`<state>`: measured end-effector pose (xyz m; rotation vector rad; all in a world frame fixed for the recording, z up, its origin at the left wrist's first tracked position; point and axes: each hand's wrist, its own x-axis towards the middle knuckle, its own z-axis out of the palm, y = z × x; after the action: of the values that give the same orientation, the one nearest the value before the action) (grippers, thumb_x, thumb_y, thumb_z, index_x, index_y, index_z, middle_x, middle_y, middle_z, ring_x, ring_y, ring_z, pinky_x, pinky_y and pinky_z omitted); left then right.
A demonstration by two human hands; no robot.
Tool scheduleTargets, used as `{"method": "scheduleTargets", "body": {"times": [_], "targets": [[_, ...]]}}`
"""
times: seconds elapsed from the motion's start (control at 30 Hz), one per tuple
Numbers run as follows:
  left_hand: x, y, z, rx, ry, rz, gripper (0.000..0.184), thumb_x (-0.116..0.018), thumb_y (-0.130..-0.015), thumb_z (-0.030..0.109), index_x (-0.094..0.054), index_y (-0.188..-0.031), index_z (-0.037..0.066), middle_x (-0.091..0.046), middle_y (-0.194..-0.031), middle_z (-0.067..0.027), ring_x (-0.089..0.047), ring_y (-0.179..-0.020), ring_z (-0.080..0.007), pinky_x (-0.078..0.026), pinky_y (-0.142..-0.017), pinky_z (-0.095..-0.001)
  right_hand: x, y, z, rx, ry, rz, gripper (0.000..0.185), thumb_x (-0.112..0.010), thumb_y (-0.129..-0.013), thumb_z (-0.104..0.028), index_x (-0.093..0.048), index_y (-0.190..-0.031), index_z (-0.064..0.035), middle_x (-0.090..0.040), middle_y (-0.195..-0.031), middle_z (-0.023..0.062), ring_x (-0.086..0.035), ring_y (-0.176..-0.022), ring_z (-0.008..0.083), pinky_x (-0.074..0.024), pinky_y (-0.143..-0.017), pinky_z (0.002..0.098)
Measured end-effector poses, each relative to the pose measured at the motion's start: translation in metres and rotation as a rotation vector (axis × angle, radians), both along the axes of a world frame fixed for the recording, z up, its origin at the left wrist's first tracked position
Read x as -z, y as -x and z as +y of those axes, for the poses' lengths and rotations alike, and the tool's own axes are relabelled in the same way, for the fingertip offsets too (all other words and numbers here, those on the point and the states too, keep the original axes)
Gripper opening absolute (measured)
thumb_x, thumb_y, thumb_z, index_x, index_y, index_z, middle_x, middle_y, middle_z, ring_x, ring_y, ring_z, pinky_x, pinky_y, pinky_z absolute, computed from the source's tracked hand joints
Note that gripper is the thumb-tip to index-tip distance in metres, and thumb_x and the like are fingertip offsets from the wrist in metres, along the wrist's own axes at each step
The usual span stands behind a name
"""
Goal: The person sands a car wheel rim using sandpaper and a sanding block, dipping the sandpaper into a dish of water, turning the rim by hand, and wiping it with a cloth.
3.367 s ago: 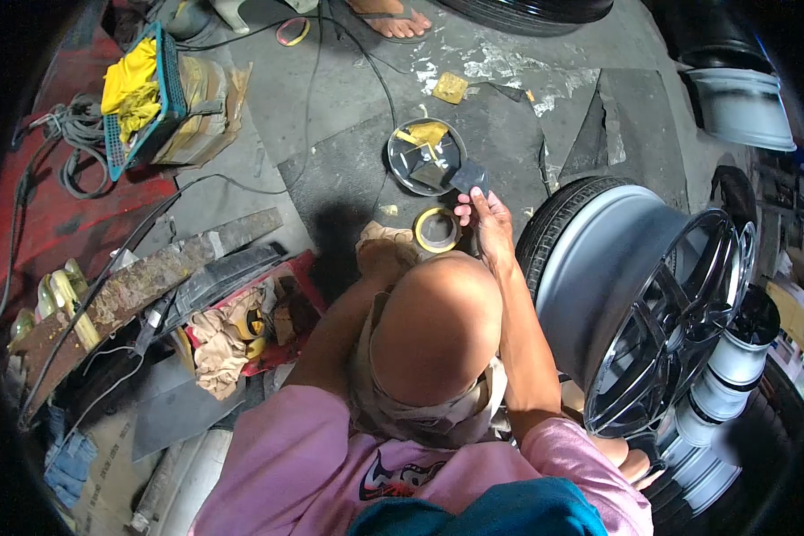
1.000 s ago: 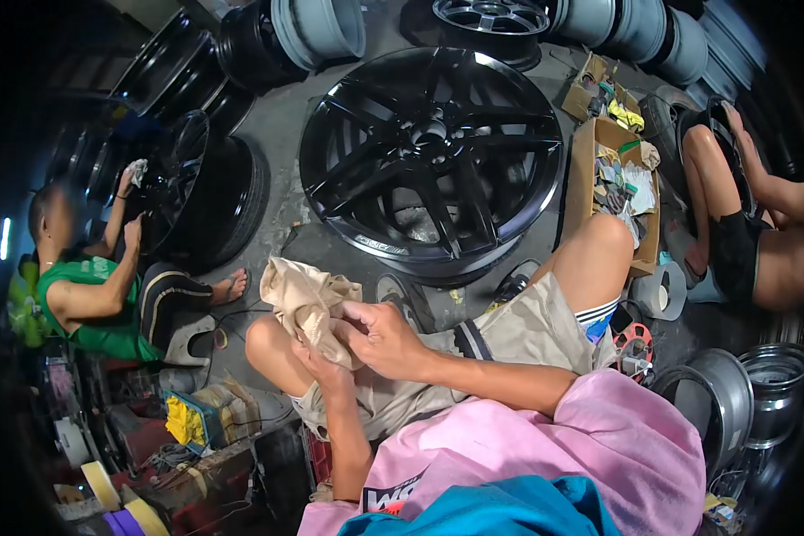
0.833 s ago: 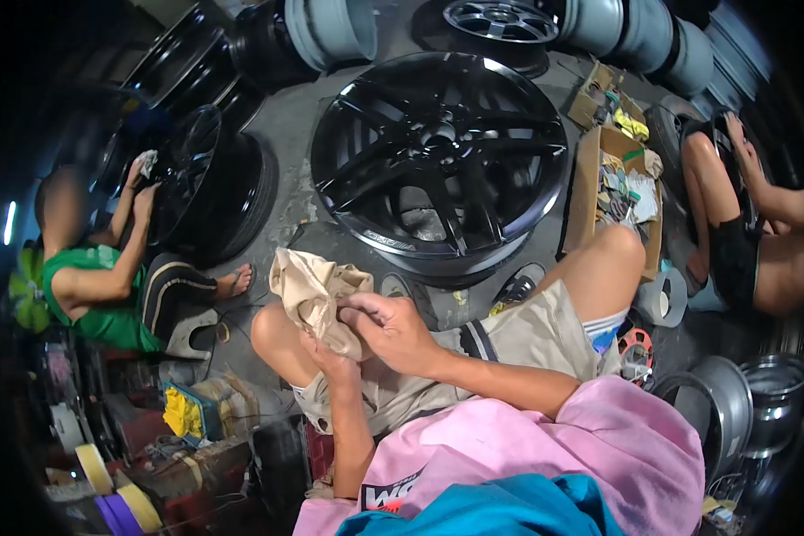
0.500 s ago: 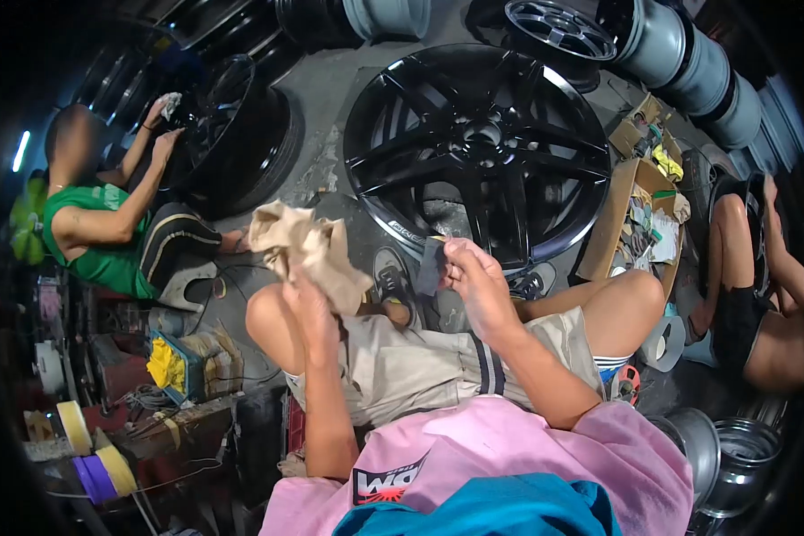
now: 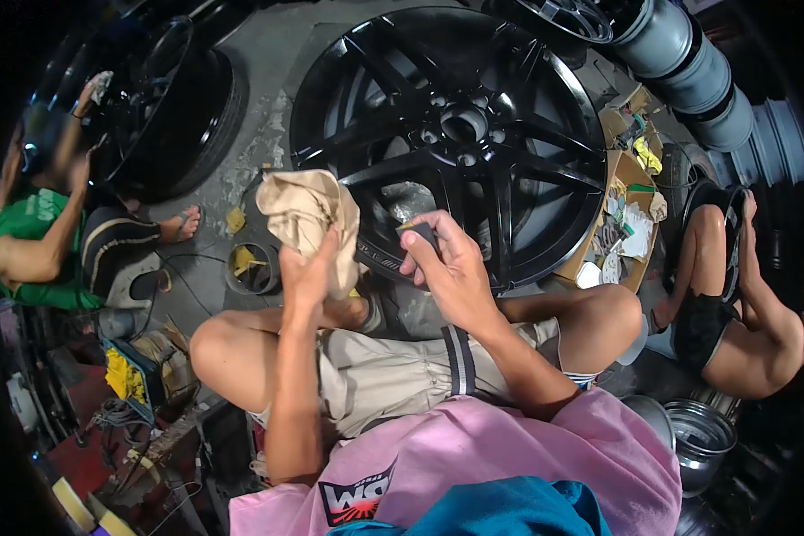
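A crumpled beige cloth [image 5: 305, 213] is gripped in my left hand [image 5: 307, 277], raised over the near left edge of the wheel. My right hand [image 5: 451, 277] pinches a small dark grey piece of sandpaper [image 5: 414, 236] between thumb and fingers. Just beyond both hands lies a large black alloy wheel [image 5: 463, 163], face up, with paired spokes and a round centre hole. Lettering shows on its near lip, partly covered by the cloth and my right hand.
On the right, a cardboard box [image 5: 641, 259] holds papers and scraps. Grey wheel barrels [image 5: 661, 54] line the upper right. A small bucket [image 5: 253, 284] stands left of my knee. A co-worker in green [image 5: 40, 232] sits far left; another person [image 5: 750, 339] sits at right.
The cloth and my left hand have risen slightly. My right hand has shifted left, still pinching the sandpaper. The view has moved, bringing the wheel closer and the bucket into sight.
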<state>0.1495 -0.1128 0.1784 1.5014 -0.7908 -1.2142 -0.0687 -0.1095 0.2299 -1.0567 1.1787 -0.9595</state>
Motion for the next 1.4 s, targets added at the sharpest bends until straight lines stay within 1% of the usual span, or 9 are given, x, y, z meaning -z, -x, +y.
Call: {"method": "scheduleTargets", "body": {"times": [0.1,0.2,0.3,0.37,0.57,0.6,0.83,1.17,1.4], "targets": [[-0.009,-0.024,-0.022,0.102,0.005,-0.153,0.036,-0.077,-0.101,0.01,-0.072,-0.134,-0.003,-0.078,-0.125,-0.0111,-0.073,-0.111,-0.0171,-0.058,-0.098,-0.0345,0.003,-0.009,-0.008,-0.027,0.136,0.167,0.019,-0.068,-0.107,-0.015,-0.068,-0.112,0.0037,-0.068,-0.093,0.0143,-0.068,-0.075,0.0208,-0.0535,-0.072,0.0357],[0.003,-0.083,-0.068,0.195,0.109,-0.555,0.045,-0.083,-0.095,0.028,-0.075,-0.127,-0.002,-0.08,-0.12,-0.0221,-0.077,-0.114,-0.0301,-0.057,-0.098,-0.041,0.017,-0.017,-0.01,-0.048,0.225,0.262,0.019,-0.073,-0.104,-0.016,-0.072,-0.105,0.0038,-0.069,-0.096,0.0172,-0.069,-0.087,0.0297,-0.0532,-0.081,0.04],[-0.024,-0.111,-0.122,0.193,0.03,-0.794,0.062,-0.084,-0.091,0.046,-0.074,-0.128,-0.003,-0.077,-0.123,-0.0291,-0.073,-0.12,-0.0436,-0.056,-0.102,-0.0472,0.01,-0.027,-0.013,-0.1,0.164,0.372,0.022,-0.076,-0.102,-0.018,-0.072,-0.104,0.0042,-0.069,-0.094,0.0156,-0.066,-0.081,0.0256,-0.0523,-0.078,0.0382],[-0.025,-0.112,-0.16,0.243,0.068,-0.969,0.074,-0.083,-0.088,0.054,-0.07,-0.135,-0.001,-0.075,-0.129,-0.0295,-0.072,-0.123,-0.0446,-0.055,-0.105,-0.0504,0.01,-0.038,-0.016,-0.092,0.264,0.405,0.023,-0.077,-0.102,-0.019,-0.072,-0.1,0.0039,-0.069,-0.089,0.0141,-0.063,-0.075,0.022,-0.0517,-0.074,0.0369],[0.004,-0.054,-0.196,0.108,0.032,-0.997,0.084,-0.078,-0.089,0.058,-0.057,-0.142,-0.004,-0.075,-0.128,-0.0281,-0.071,-0.123,-0.0457,-0.056,-0.104,-0.0525,0.012,-0.058,-0.033,-0.127,0.217,0.468,0.025,-0.081,-0.098,-0.022,-0.076,-0.097,0.0031,-0.072,-0.084,0.0131,-0.064,-0.071,0.0169,-0.0511,-0.069,0.0339],[0.002,-0.054,-0.195,0.119,0.047,-0.963,0.089,-0.078,-0.09,0.059,-0.054,-0.144,-0.007,-0.073,-0.126,-0.0347,-0.069,-0.122,-0.0517,-0.054,-0.107,-0.0555,0.011,-0.061,-0.035,-0.151,0.172,0.467,0.025,-0.082,-0.098,-0.022,-0.076,-0.098,0.0027,-0.074,-0.086,0.0144,-0.066,-0.072,0.0189,-0.0522,-0.07,0.0346],[0.015,-0.061,-0.205,0.144,0.107,-0.935,0.071,-0.078,-0.091,0.051,-0.059,-0.132,-0.004,-0.076,-0.121,-0.0281,-0.074,-0.114,-0.0458,-0.058,-0.098,-0.0535,0.005,-0.08,-0.04,-0.225,0.381,0.654,0.023,-0.082,-0.093,-0.016,-0.073,-0.094,0.0042,-0.075,-0.089,0.0205,-0.072,-0.077,0.036,-0.0565,-0.074,0.0432],[0.0,-0.059,-0.196,0.139,0.059,-0.891,0.078,-0.079,-0.09,0.057,-0.059,-0.133,-0.006,-0.075,-0.122,-0.033,-0.072,-0.117,-0.0489,-0.056,-0.102,-0.0544,0.015,-0.094,-0.033,-0.101,0.476,0.684,0.022,-0.082,-0.092,-0.014,-0.071,-0.092,0.0046,-0.072,-0.087,0.0206,-0.072,-0.079,0.038,-0.057,-0.073,0.0444],[0.005,-0.055,-0.196,0.121,0.094,-0.898,0.07,-0.079,-0.092,0.048,-0.057,-0.132,-0.005,-0.075,-0.124,-0.0271,-0.073,-0.115,-0.0468,-0.058,-0.1,-0.0539,0.018,-0.097,-0.031,-0.049,0.519,0.703,0.02,-0.083,-0.093,-0.013,-0.071,-0.093,0.004,-0.073,-0.088,0.0204,-0.073,-0.079,0.0377,-0.0578,-0.072,0.0439]]}}
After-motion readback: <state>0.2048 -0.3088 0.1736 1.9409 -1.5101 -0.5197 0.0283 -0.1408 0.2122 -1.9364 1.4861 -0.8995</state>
